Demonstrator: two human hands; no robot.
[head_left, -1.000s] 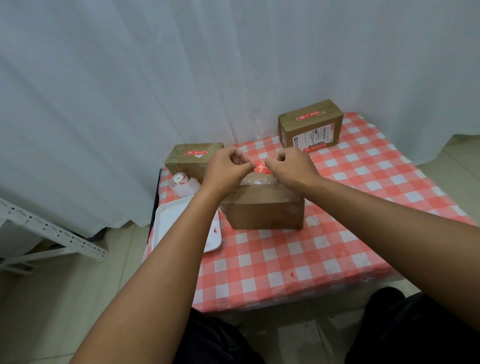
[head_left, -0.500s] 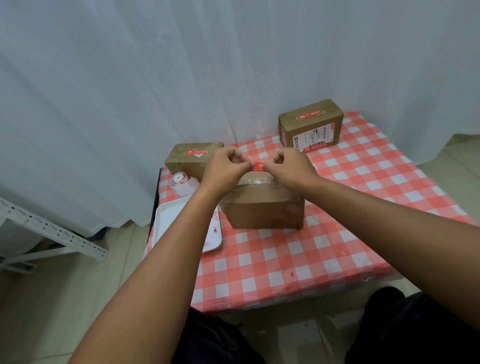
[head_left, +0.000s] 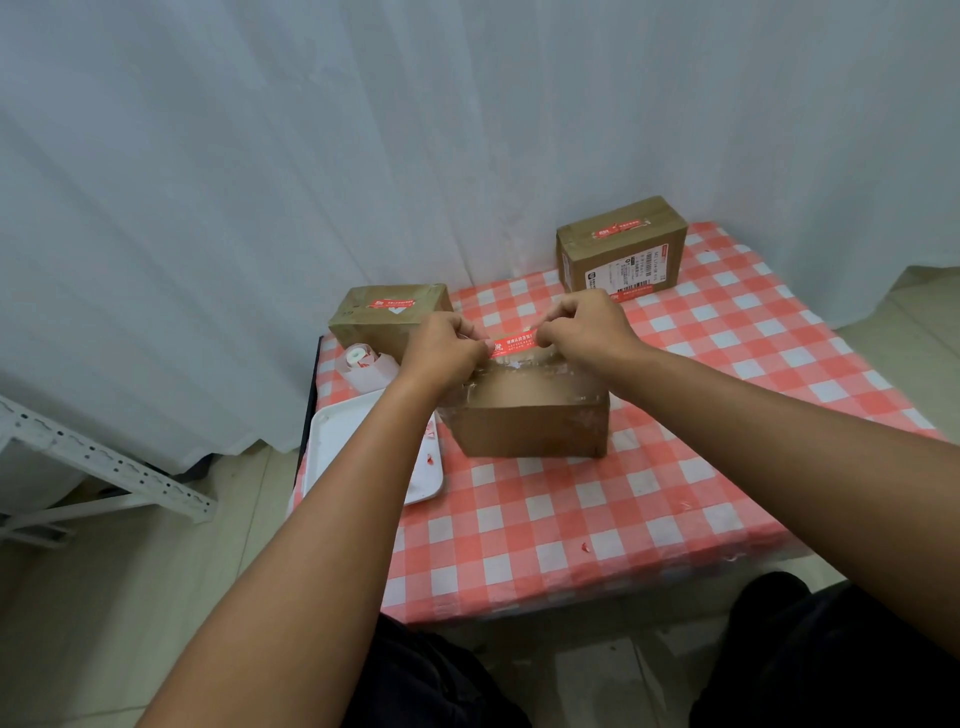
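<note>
Left hand (head_left: 445, 349) and right hand (head_left: 587, 326) each pinch one end of a red sticker strip (head_left: 514, 342), stretched just above a cardboard box (head_left: 530, 415) on the checkered surface (head_left: 571, 509).

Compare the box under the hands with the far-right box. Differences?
The far-right box carries a white shipping label on its front; the near box has a plain front. The far-right box has a red sticker stuck on top; over the near box, a red strip is pinched between the left hand and right hand. Shared: both brown cardboard on the checked cloth.
</note>
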